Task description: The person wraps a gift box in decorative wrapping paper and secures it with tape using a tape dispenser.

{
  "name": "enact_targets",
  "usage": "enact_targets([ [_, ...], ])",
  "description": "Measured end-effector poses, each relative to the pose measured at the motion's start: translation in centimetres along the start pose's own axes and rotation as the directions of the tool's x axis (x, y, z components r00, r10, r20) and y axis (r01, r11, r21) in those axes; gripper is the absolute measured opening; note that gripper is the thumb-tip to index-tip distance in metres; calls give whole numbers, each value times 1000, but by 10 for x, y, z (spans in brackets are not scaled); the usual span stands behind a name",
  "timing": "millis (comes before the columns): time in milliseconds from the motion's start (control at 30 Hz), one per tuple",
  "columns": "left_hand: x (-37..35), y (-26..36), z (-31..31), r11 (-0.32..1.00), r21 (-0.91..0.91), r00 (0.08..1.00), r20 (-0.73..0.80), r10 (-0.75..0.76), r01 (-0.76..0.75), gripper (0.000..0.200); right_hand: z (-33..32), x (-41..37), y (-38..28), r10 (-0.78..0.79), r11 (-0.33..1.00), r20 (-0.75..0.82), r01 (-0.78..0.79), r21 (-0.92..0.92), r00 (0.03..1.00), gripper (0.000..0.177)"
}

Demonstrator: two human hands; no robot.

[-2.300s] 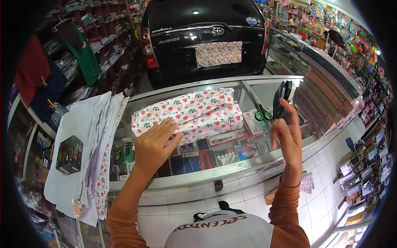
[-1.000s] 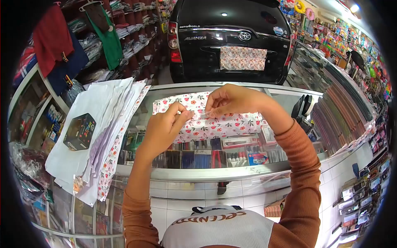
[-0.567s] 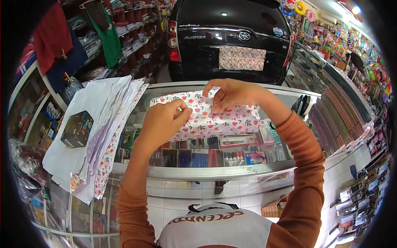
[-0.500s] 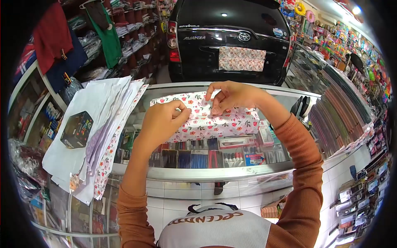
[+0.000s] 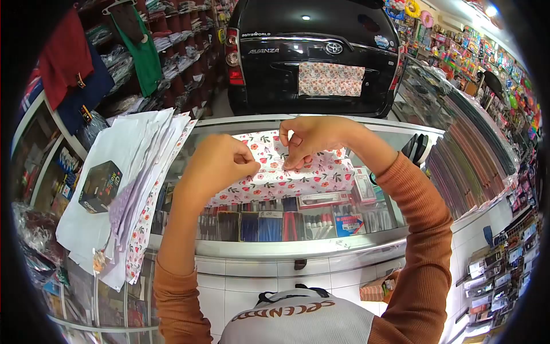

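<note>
A box-shaped parcel in white floral paper (image 5: 298, 182) lies on the glass display counter (image 5: 275, 247). My left hand (image 5: 224, 163) rests over its left part, the fingers curled and pinched at the paper's top. Close to the parcel's middle, my right hand (image 5: 306, 142) bends down with thumb and fingertips together at the paper. Whatever lies between the fingertips of either hand is too small to make out.
Paper sheets (image 5: 129, 149) are stacked at the left, with a small black box (image 5: 100, 186) on them. A black car (image 5: 315, 54) stands beyond the counter. Packed sheets (image 5: 478, 149) are piled at the right.
My left hand has moved a little left and down along the parcel. My right hand has shifted slightly left and down, its fingertips closer together. The view has shifted slightly.
</note>
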State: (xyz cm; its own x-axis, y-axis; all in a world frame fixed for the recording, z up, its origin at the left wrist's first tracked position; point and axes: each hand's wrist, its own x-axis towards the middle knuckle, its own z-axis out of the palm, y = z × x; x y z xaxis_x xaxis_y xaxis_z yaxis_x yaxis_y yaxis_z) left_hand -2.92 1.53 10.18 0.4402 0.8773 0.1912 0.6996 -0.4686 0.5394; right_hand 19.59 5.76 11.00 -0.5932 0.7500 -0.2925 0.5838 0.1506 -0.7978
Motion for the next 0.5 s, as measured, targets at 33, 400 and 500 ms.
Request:
enact_targets([
  [33,1,-1,0,1000,10,1000,-8,17,-16,16,0,0,-2,11,1000,-1,-11,-22,1000,40],
  [400,-1,4,2,990,111,996,-18,91,-88,12,3,4,-11,38,978,0,-38,-204,999,47],
  [500,-1,7,3,981,166,995,-6,102,-100,12,1,9,-14,92,971,41,-81,-224,995,50],
])
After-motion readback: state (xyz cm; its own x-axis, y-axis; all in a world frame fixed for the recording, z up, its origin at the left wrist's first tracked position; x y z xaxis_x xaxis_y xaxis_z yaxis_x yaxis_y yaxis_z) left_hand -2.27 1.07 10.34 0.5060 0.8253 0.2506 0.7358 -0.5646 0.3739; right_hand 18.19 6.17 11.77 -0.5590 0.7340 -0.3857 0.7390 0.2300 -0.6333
